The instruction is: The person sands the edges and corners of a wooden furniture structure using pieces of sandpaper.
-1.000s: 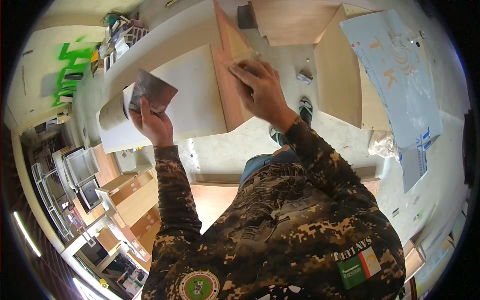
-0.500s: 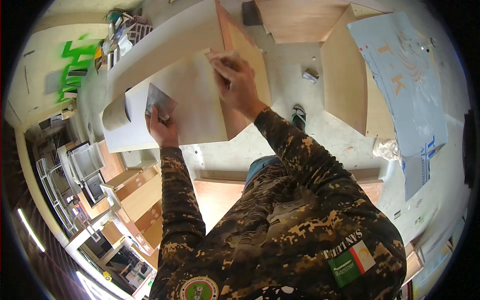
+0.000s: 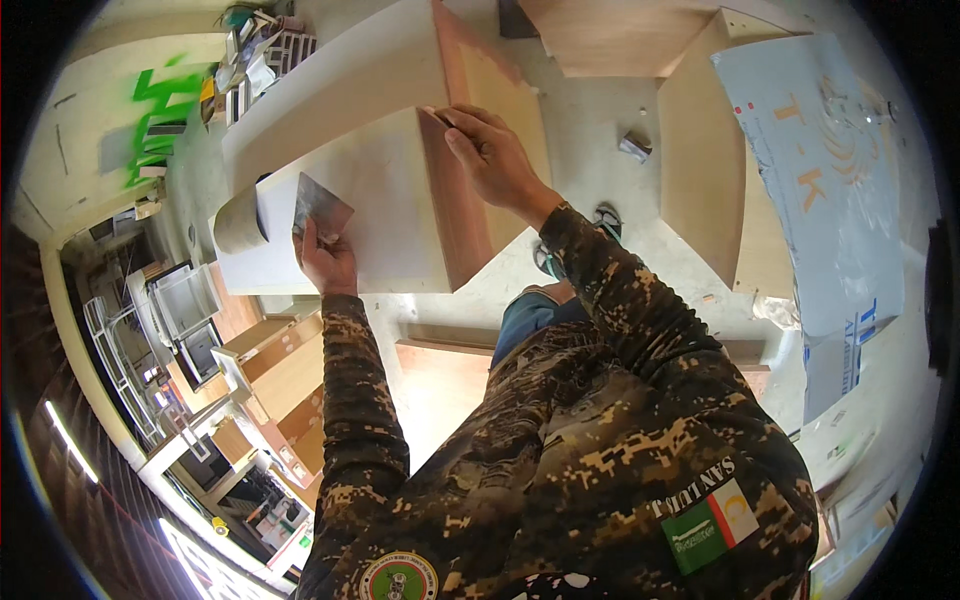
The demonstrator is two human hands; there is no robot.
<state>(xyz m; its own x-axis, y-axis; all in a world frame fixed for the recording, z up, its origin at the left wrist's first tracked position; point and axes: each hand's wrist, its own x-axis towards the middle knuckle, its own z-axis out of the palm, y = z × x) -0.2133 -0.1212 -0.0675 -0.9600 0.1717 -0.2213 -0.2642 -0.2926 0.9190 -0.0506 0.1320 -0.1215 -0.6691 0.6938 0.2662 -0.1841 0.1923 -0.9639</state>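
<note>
A large box-shaped panel piece (image 3: 385,215) with a white top and a bare wood side lies in front of me. My left hand (image 3: 328,262) is closed on the lower corner of a flat grey plate (image 3: 320,205), which looks like a putty spreader and is tilted over the white top. My right hand (image 3: 492,160) is bent at the long edge between the white top and the reddish-brown side. Its fingers are pressed together around a small brownish piece, mostly hidden by them. Left of the plate, a curled grey-tan sheet (image 3: 238,222) rests on the white top.
Another wooden cabinet piece (image 3: 700,170) stands to the right, with a light-blue printed sheet (image 3: 825,220) leaning over it. A small grey block (image 3: 635,147) lies on the floor between. My sandalled foot (image 3: 606,218) is near the box. Cabinet frames (image 3: 270,365) stand at left.
My right hand has shifted slightly right and up, from over the white top to the box's edge. My left hand keeps its hold on the grey plate. The view has turned slightly.
</note>
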